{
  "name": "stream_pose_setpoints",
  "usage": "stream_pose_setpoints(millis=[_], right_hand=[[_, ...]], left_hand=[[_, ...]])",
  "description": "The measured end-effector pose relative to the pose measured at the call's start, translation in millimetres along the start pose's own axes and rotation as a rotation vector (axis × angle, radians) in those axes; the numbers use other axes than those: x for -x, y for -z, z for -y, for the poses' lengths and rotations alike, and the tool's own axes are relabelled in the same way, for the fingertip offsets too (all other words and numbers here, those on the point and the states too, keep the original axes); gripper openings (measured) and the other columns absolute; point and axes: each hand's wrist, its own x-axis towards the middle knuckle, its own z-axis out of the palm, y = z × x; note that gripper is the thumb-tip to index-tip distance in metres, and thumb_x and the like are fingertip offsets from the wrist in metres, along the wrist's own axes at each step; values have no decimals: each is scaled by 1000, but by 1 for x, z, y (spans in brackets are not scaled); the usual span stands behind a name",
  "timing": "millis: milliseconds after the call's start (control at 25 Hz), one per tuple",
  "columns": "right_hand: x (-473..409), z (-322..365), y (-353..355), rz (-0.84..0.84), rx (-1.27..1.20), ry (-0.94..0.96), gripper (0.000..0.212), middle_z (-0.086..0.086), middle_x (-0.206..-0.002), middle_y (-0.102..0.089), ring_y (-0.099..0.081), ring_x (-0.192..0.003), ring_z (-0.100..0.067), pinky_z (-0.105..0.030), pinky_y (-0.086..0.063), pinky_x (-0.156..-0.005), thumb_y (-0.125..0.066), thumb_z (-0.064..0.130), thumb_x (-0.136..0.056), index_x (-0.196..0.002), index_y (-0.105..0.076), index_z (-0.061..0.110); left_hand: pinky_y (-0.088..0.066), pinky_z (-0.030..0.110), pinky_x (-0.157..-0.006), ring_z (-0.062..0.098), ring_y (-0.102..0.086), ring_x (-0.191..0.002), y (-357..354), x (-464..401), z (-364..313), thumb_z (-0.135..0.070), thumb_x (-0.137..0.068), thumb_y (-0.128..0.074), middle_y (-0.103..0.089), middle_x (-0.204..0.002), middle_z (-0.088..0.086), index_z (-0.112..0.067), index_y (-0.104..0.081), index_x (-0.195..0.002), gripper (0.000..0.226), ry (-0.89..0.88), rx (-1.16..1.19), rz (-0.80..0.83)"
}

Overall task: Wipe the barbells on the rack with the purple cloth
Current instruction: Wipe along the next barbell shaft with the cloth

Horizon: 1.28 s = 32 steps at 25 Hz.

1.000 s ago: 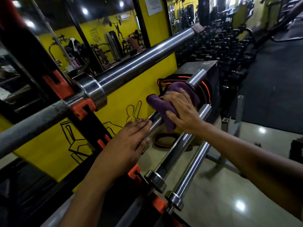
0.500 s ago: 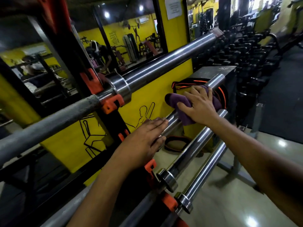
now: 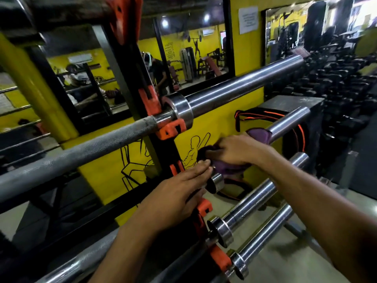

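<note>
Compared with a second ago, the right hand [image 3: 234, 150] has slid the purple cloth [image 3: 230, 166] down the sleeve toward the collar, closer to the left hand [image 3: 179, 199]. Its grip is wrapped around the cloth on the second barbell [image 3: 285, 122], fingers curled over it. Beside it, the left hand lies flat with straight fingers on the same bar near the orange hook [image 3: 204, 207]. Above runs the top barbell [image 3: 234, 92]; two lower barbells [image 3: 251, 203] sit on the rack [image 3: 163, 152].

Black rack [image 3: 140, 82] w/ orange hooks [image 3: 170, 129] carries four chrome barbells [image 3: 244, 89].
</note>
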Motion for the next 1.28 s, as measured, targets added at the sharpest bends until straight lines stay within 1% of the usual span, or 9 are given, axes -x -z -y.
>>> stream_pose_setpoints(millis=[80,280,440,560,680,800,1000,1160,1280], right_hand=[[-18,0,4,104,43,30,73,-8,-123,-66,-62,-109,-28,-41,-41,-91,-21,78,-89,-106,-64,22],[21,-21,-37,-408,-123,259,64,9,-91,-64,-56,-99,-15,-34,-28,-94,-23,71,-87,-99,-67,27],[-16,-14,-3,178,-45,208,52,5,-107,-61,-54,-98,-16,-32,-37,-92,-30,60,-102,-110,-63,21],[-30,-12,16,523,-77,228,79,5,-129,-60,-58,-113,-20,-39,-41,-105,-32,83,-81,-126,-63,25],[-20,-13,-6,78,144,216,55,-5,-107,-65,-60,-105,-24,-32,-38,-82,-32,62,-100,-110,-64,19],[16,0,-35,-566,-113,197,59,4,-72,-60,-58,-84,-19,-34,-32,-79,-28,67,-90,-71,-61,22],[-25,1,4,228,-73,81,92,-6,-99,-63,-62,-98,-26,-42,-46,-88,-12,90,-65,-99,-64,23],[13,-2,-42,-509,-254,77,37,12,-79,-59,-55,-97,-15,-38,-38,-93,-45,52,-93,-80,-62,23],[51,11,-95,-904,-760,28,36,-2,-106,-65,-58,-107,-16,-36,-42,-100,-46,44,-93,-103,-72,20]], left_hand=[[-8,2,-113,-17,-5,-144,1,1,1,-32,-104,-50,-12,-162,-25,-32,-29,-156,56,7,9,3],[-15,12,-118,-18,-5,-143,3,-2,1,-33,-102,-53,-10,-160,-31,-36,-27,-155,59,23,60,27],[-17,10,-115,-18,-7,-143,5,-1,-1,-30,-101,-56,-13,-159,-32,-36,-30,-154,60,22,64,13],[-14,3,-112,-19,-8,-142,3,0,1,-30,-100,-56,-12,-158,-33,-35,-32,-153,59,13,56,-6],[-10,2,-112,-20,-4,-142,1,-3,4,-32,-101,-55,-9,-159,-32,-37,-28,-154,60,-17,37,-3],[-6,1,-111,-21,3,-141,0,-5,5,-35,-102,-50,-2,-158,-33,-38,-22,-156,61,-31,40,25],[-10,4,-112,-20,4,-142,-1,-3,4,-35,-103,-48,-3,-160,-32,-38,-20,-157,61,-27,64,23],[-7,2,-111,-24,7,-139,2,-4,4,-37,-103,-48,2,-156,-40,-45,-15,-155,62,-13,103,21],[-4,2,-110,-25,9,-138,2,-4,2,-38,-102,-47,9,-152,-44,-48,-11,-153,63,3,95,38]])
